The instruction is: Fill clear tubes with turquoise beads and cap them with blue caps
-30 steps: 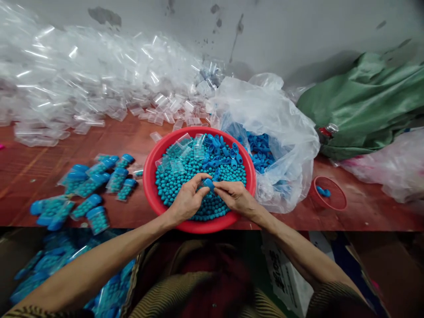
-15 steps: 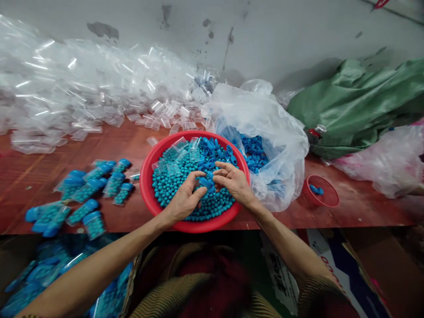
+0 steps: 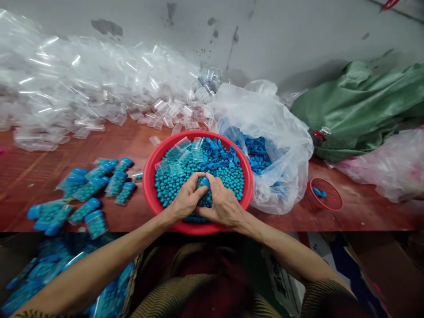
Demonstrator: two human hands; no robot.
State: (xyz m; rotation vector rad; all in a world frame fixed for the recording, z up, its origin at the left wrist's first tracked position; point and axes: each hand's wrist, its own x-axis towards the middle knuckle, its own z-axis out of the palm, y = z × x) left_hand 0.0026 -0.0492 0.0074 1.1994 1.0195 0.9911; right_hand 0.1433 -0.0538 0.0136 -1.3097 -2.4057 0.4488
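My left hand (image 3: 186, 197) and my right hand (image 3: 226, 202) meet over the near side of a red basin (image 3: 150, 194). Fingers of both close around a small blue cap (image 3: 204, 181); whatever lies below it is hidden by the hands. Round turquoise beads (image 3: 168, 187) fill the basin. On top of them, towards the back, rest several clear plastic containers (image 3: 198, 152). Blue caps with hinged-looking ends (image 3: 217, 154) lie heaped at the basin's back right.
Filled containers with blue caps (image 3: 115, 183) lie on the red table (image 3: 126, 141) at left, with more in a box below. Clear empties (image 3: 82, 92) pile along the wall. At right are a plastic bag (image 3: 291, 176) of blue caps, a small red basket (image 3: 326, 201) and green cloth (image 3: 361, 110).
My right hand has come down and left, its fingers closing round the blue cap beside my left hand. The view has shifted slightly.
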